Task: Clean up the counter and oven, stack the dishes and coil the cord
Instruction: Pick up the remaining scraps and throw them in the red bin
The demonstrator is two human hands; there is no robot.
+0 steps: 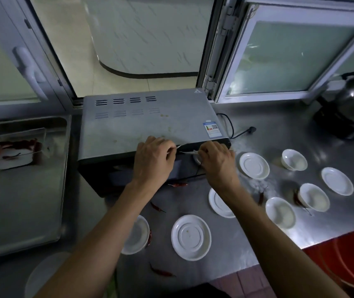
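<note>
Both our hands work at the front top edge of the grey metal countertop oven [146, 123]: left hand [153, 160] and right hand [217, 161] each pinch a thin pale strip [185, 152], too blurred to identify. We should pull it evenly. The black power cord [231, 127] lies uncoiled behind the oven's right side, and the white shallow dishes [191, 237] sit scattered on the steel counter [290, 123].

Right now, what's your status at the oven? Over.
Both hands, left and right, pinching something thin and pale at the oven front edge. Dishes unstacked, cord uncoiled. Chillies litter the counter.
</note>
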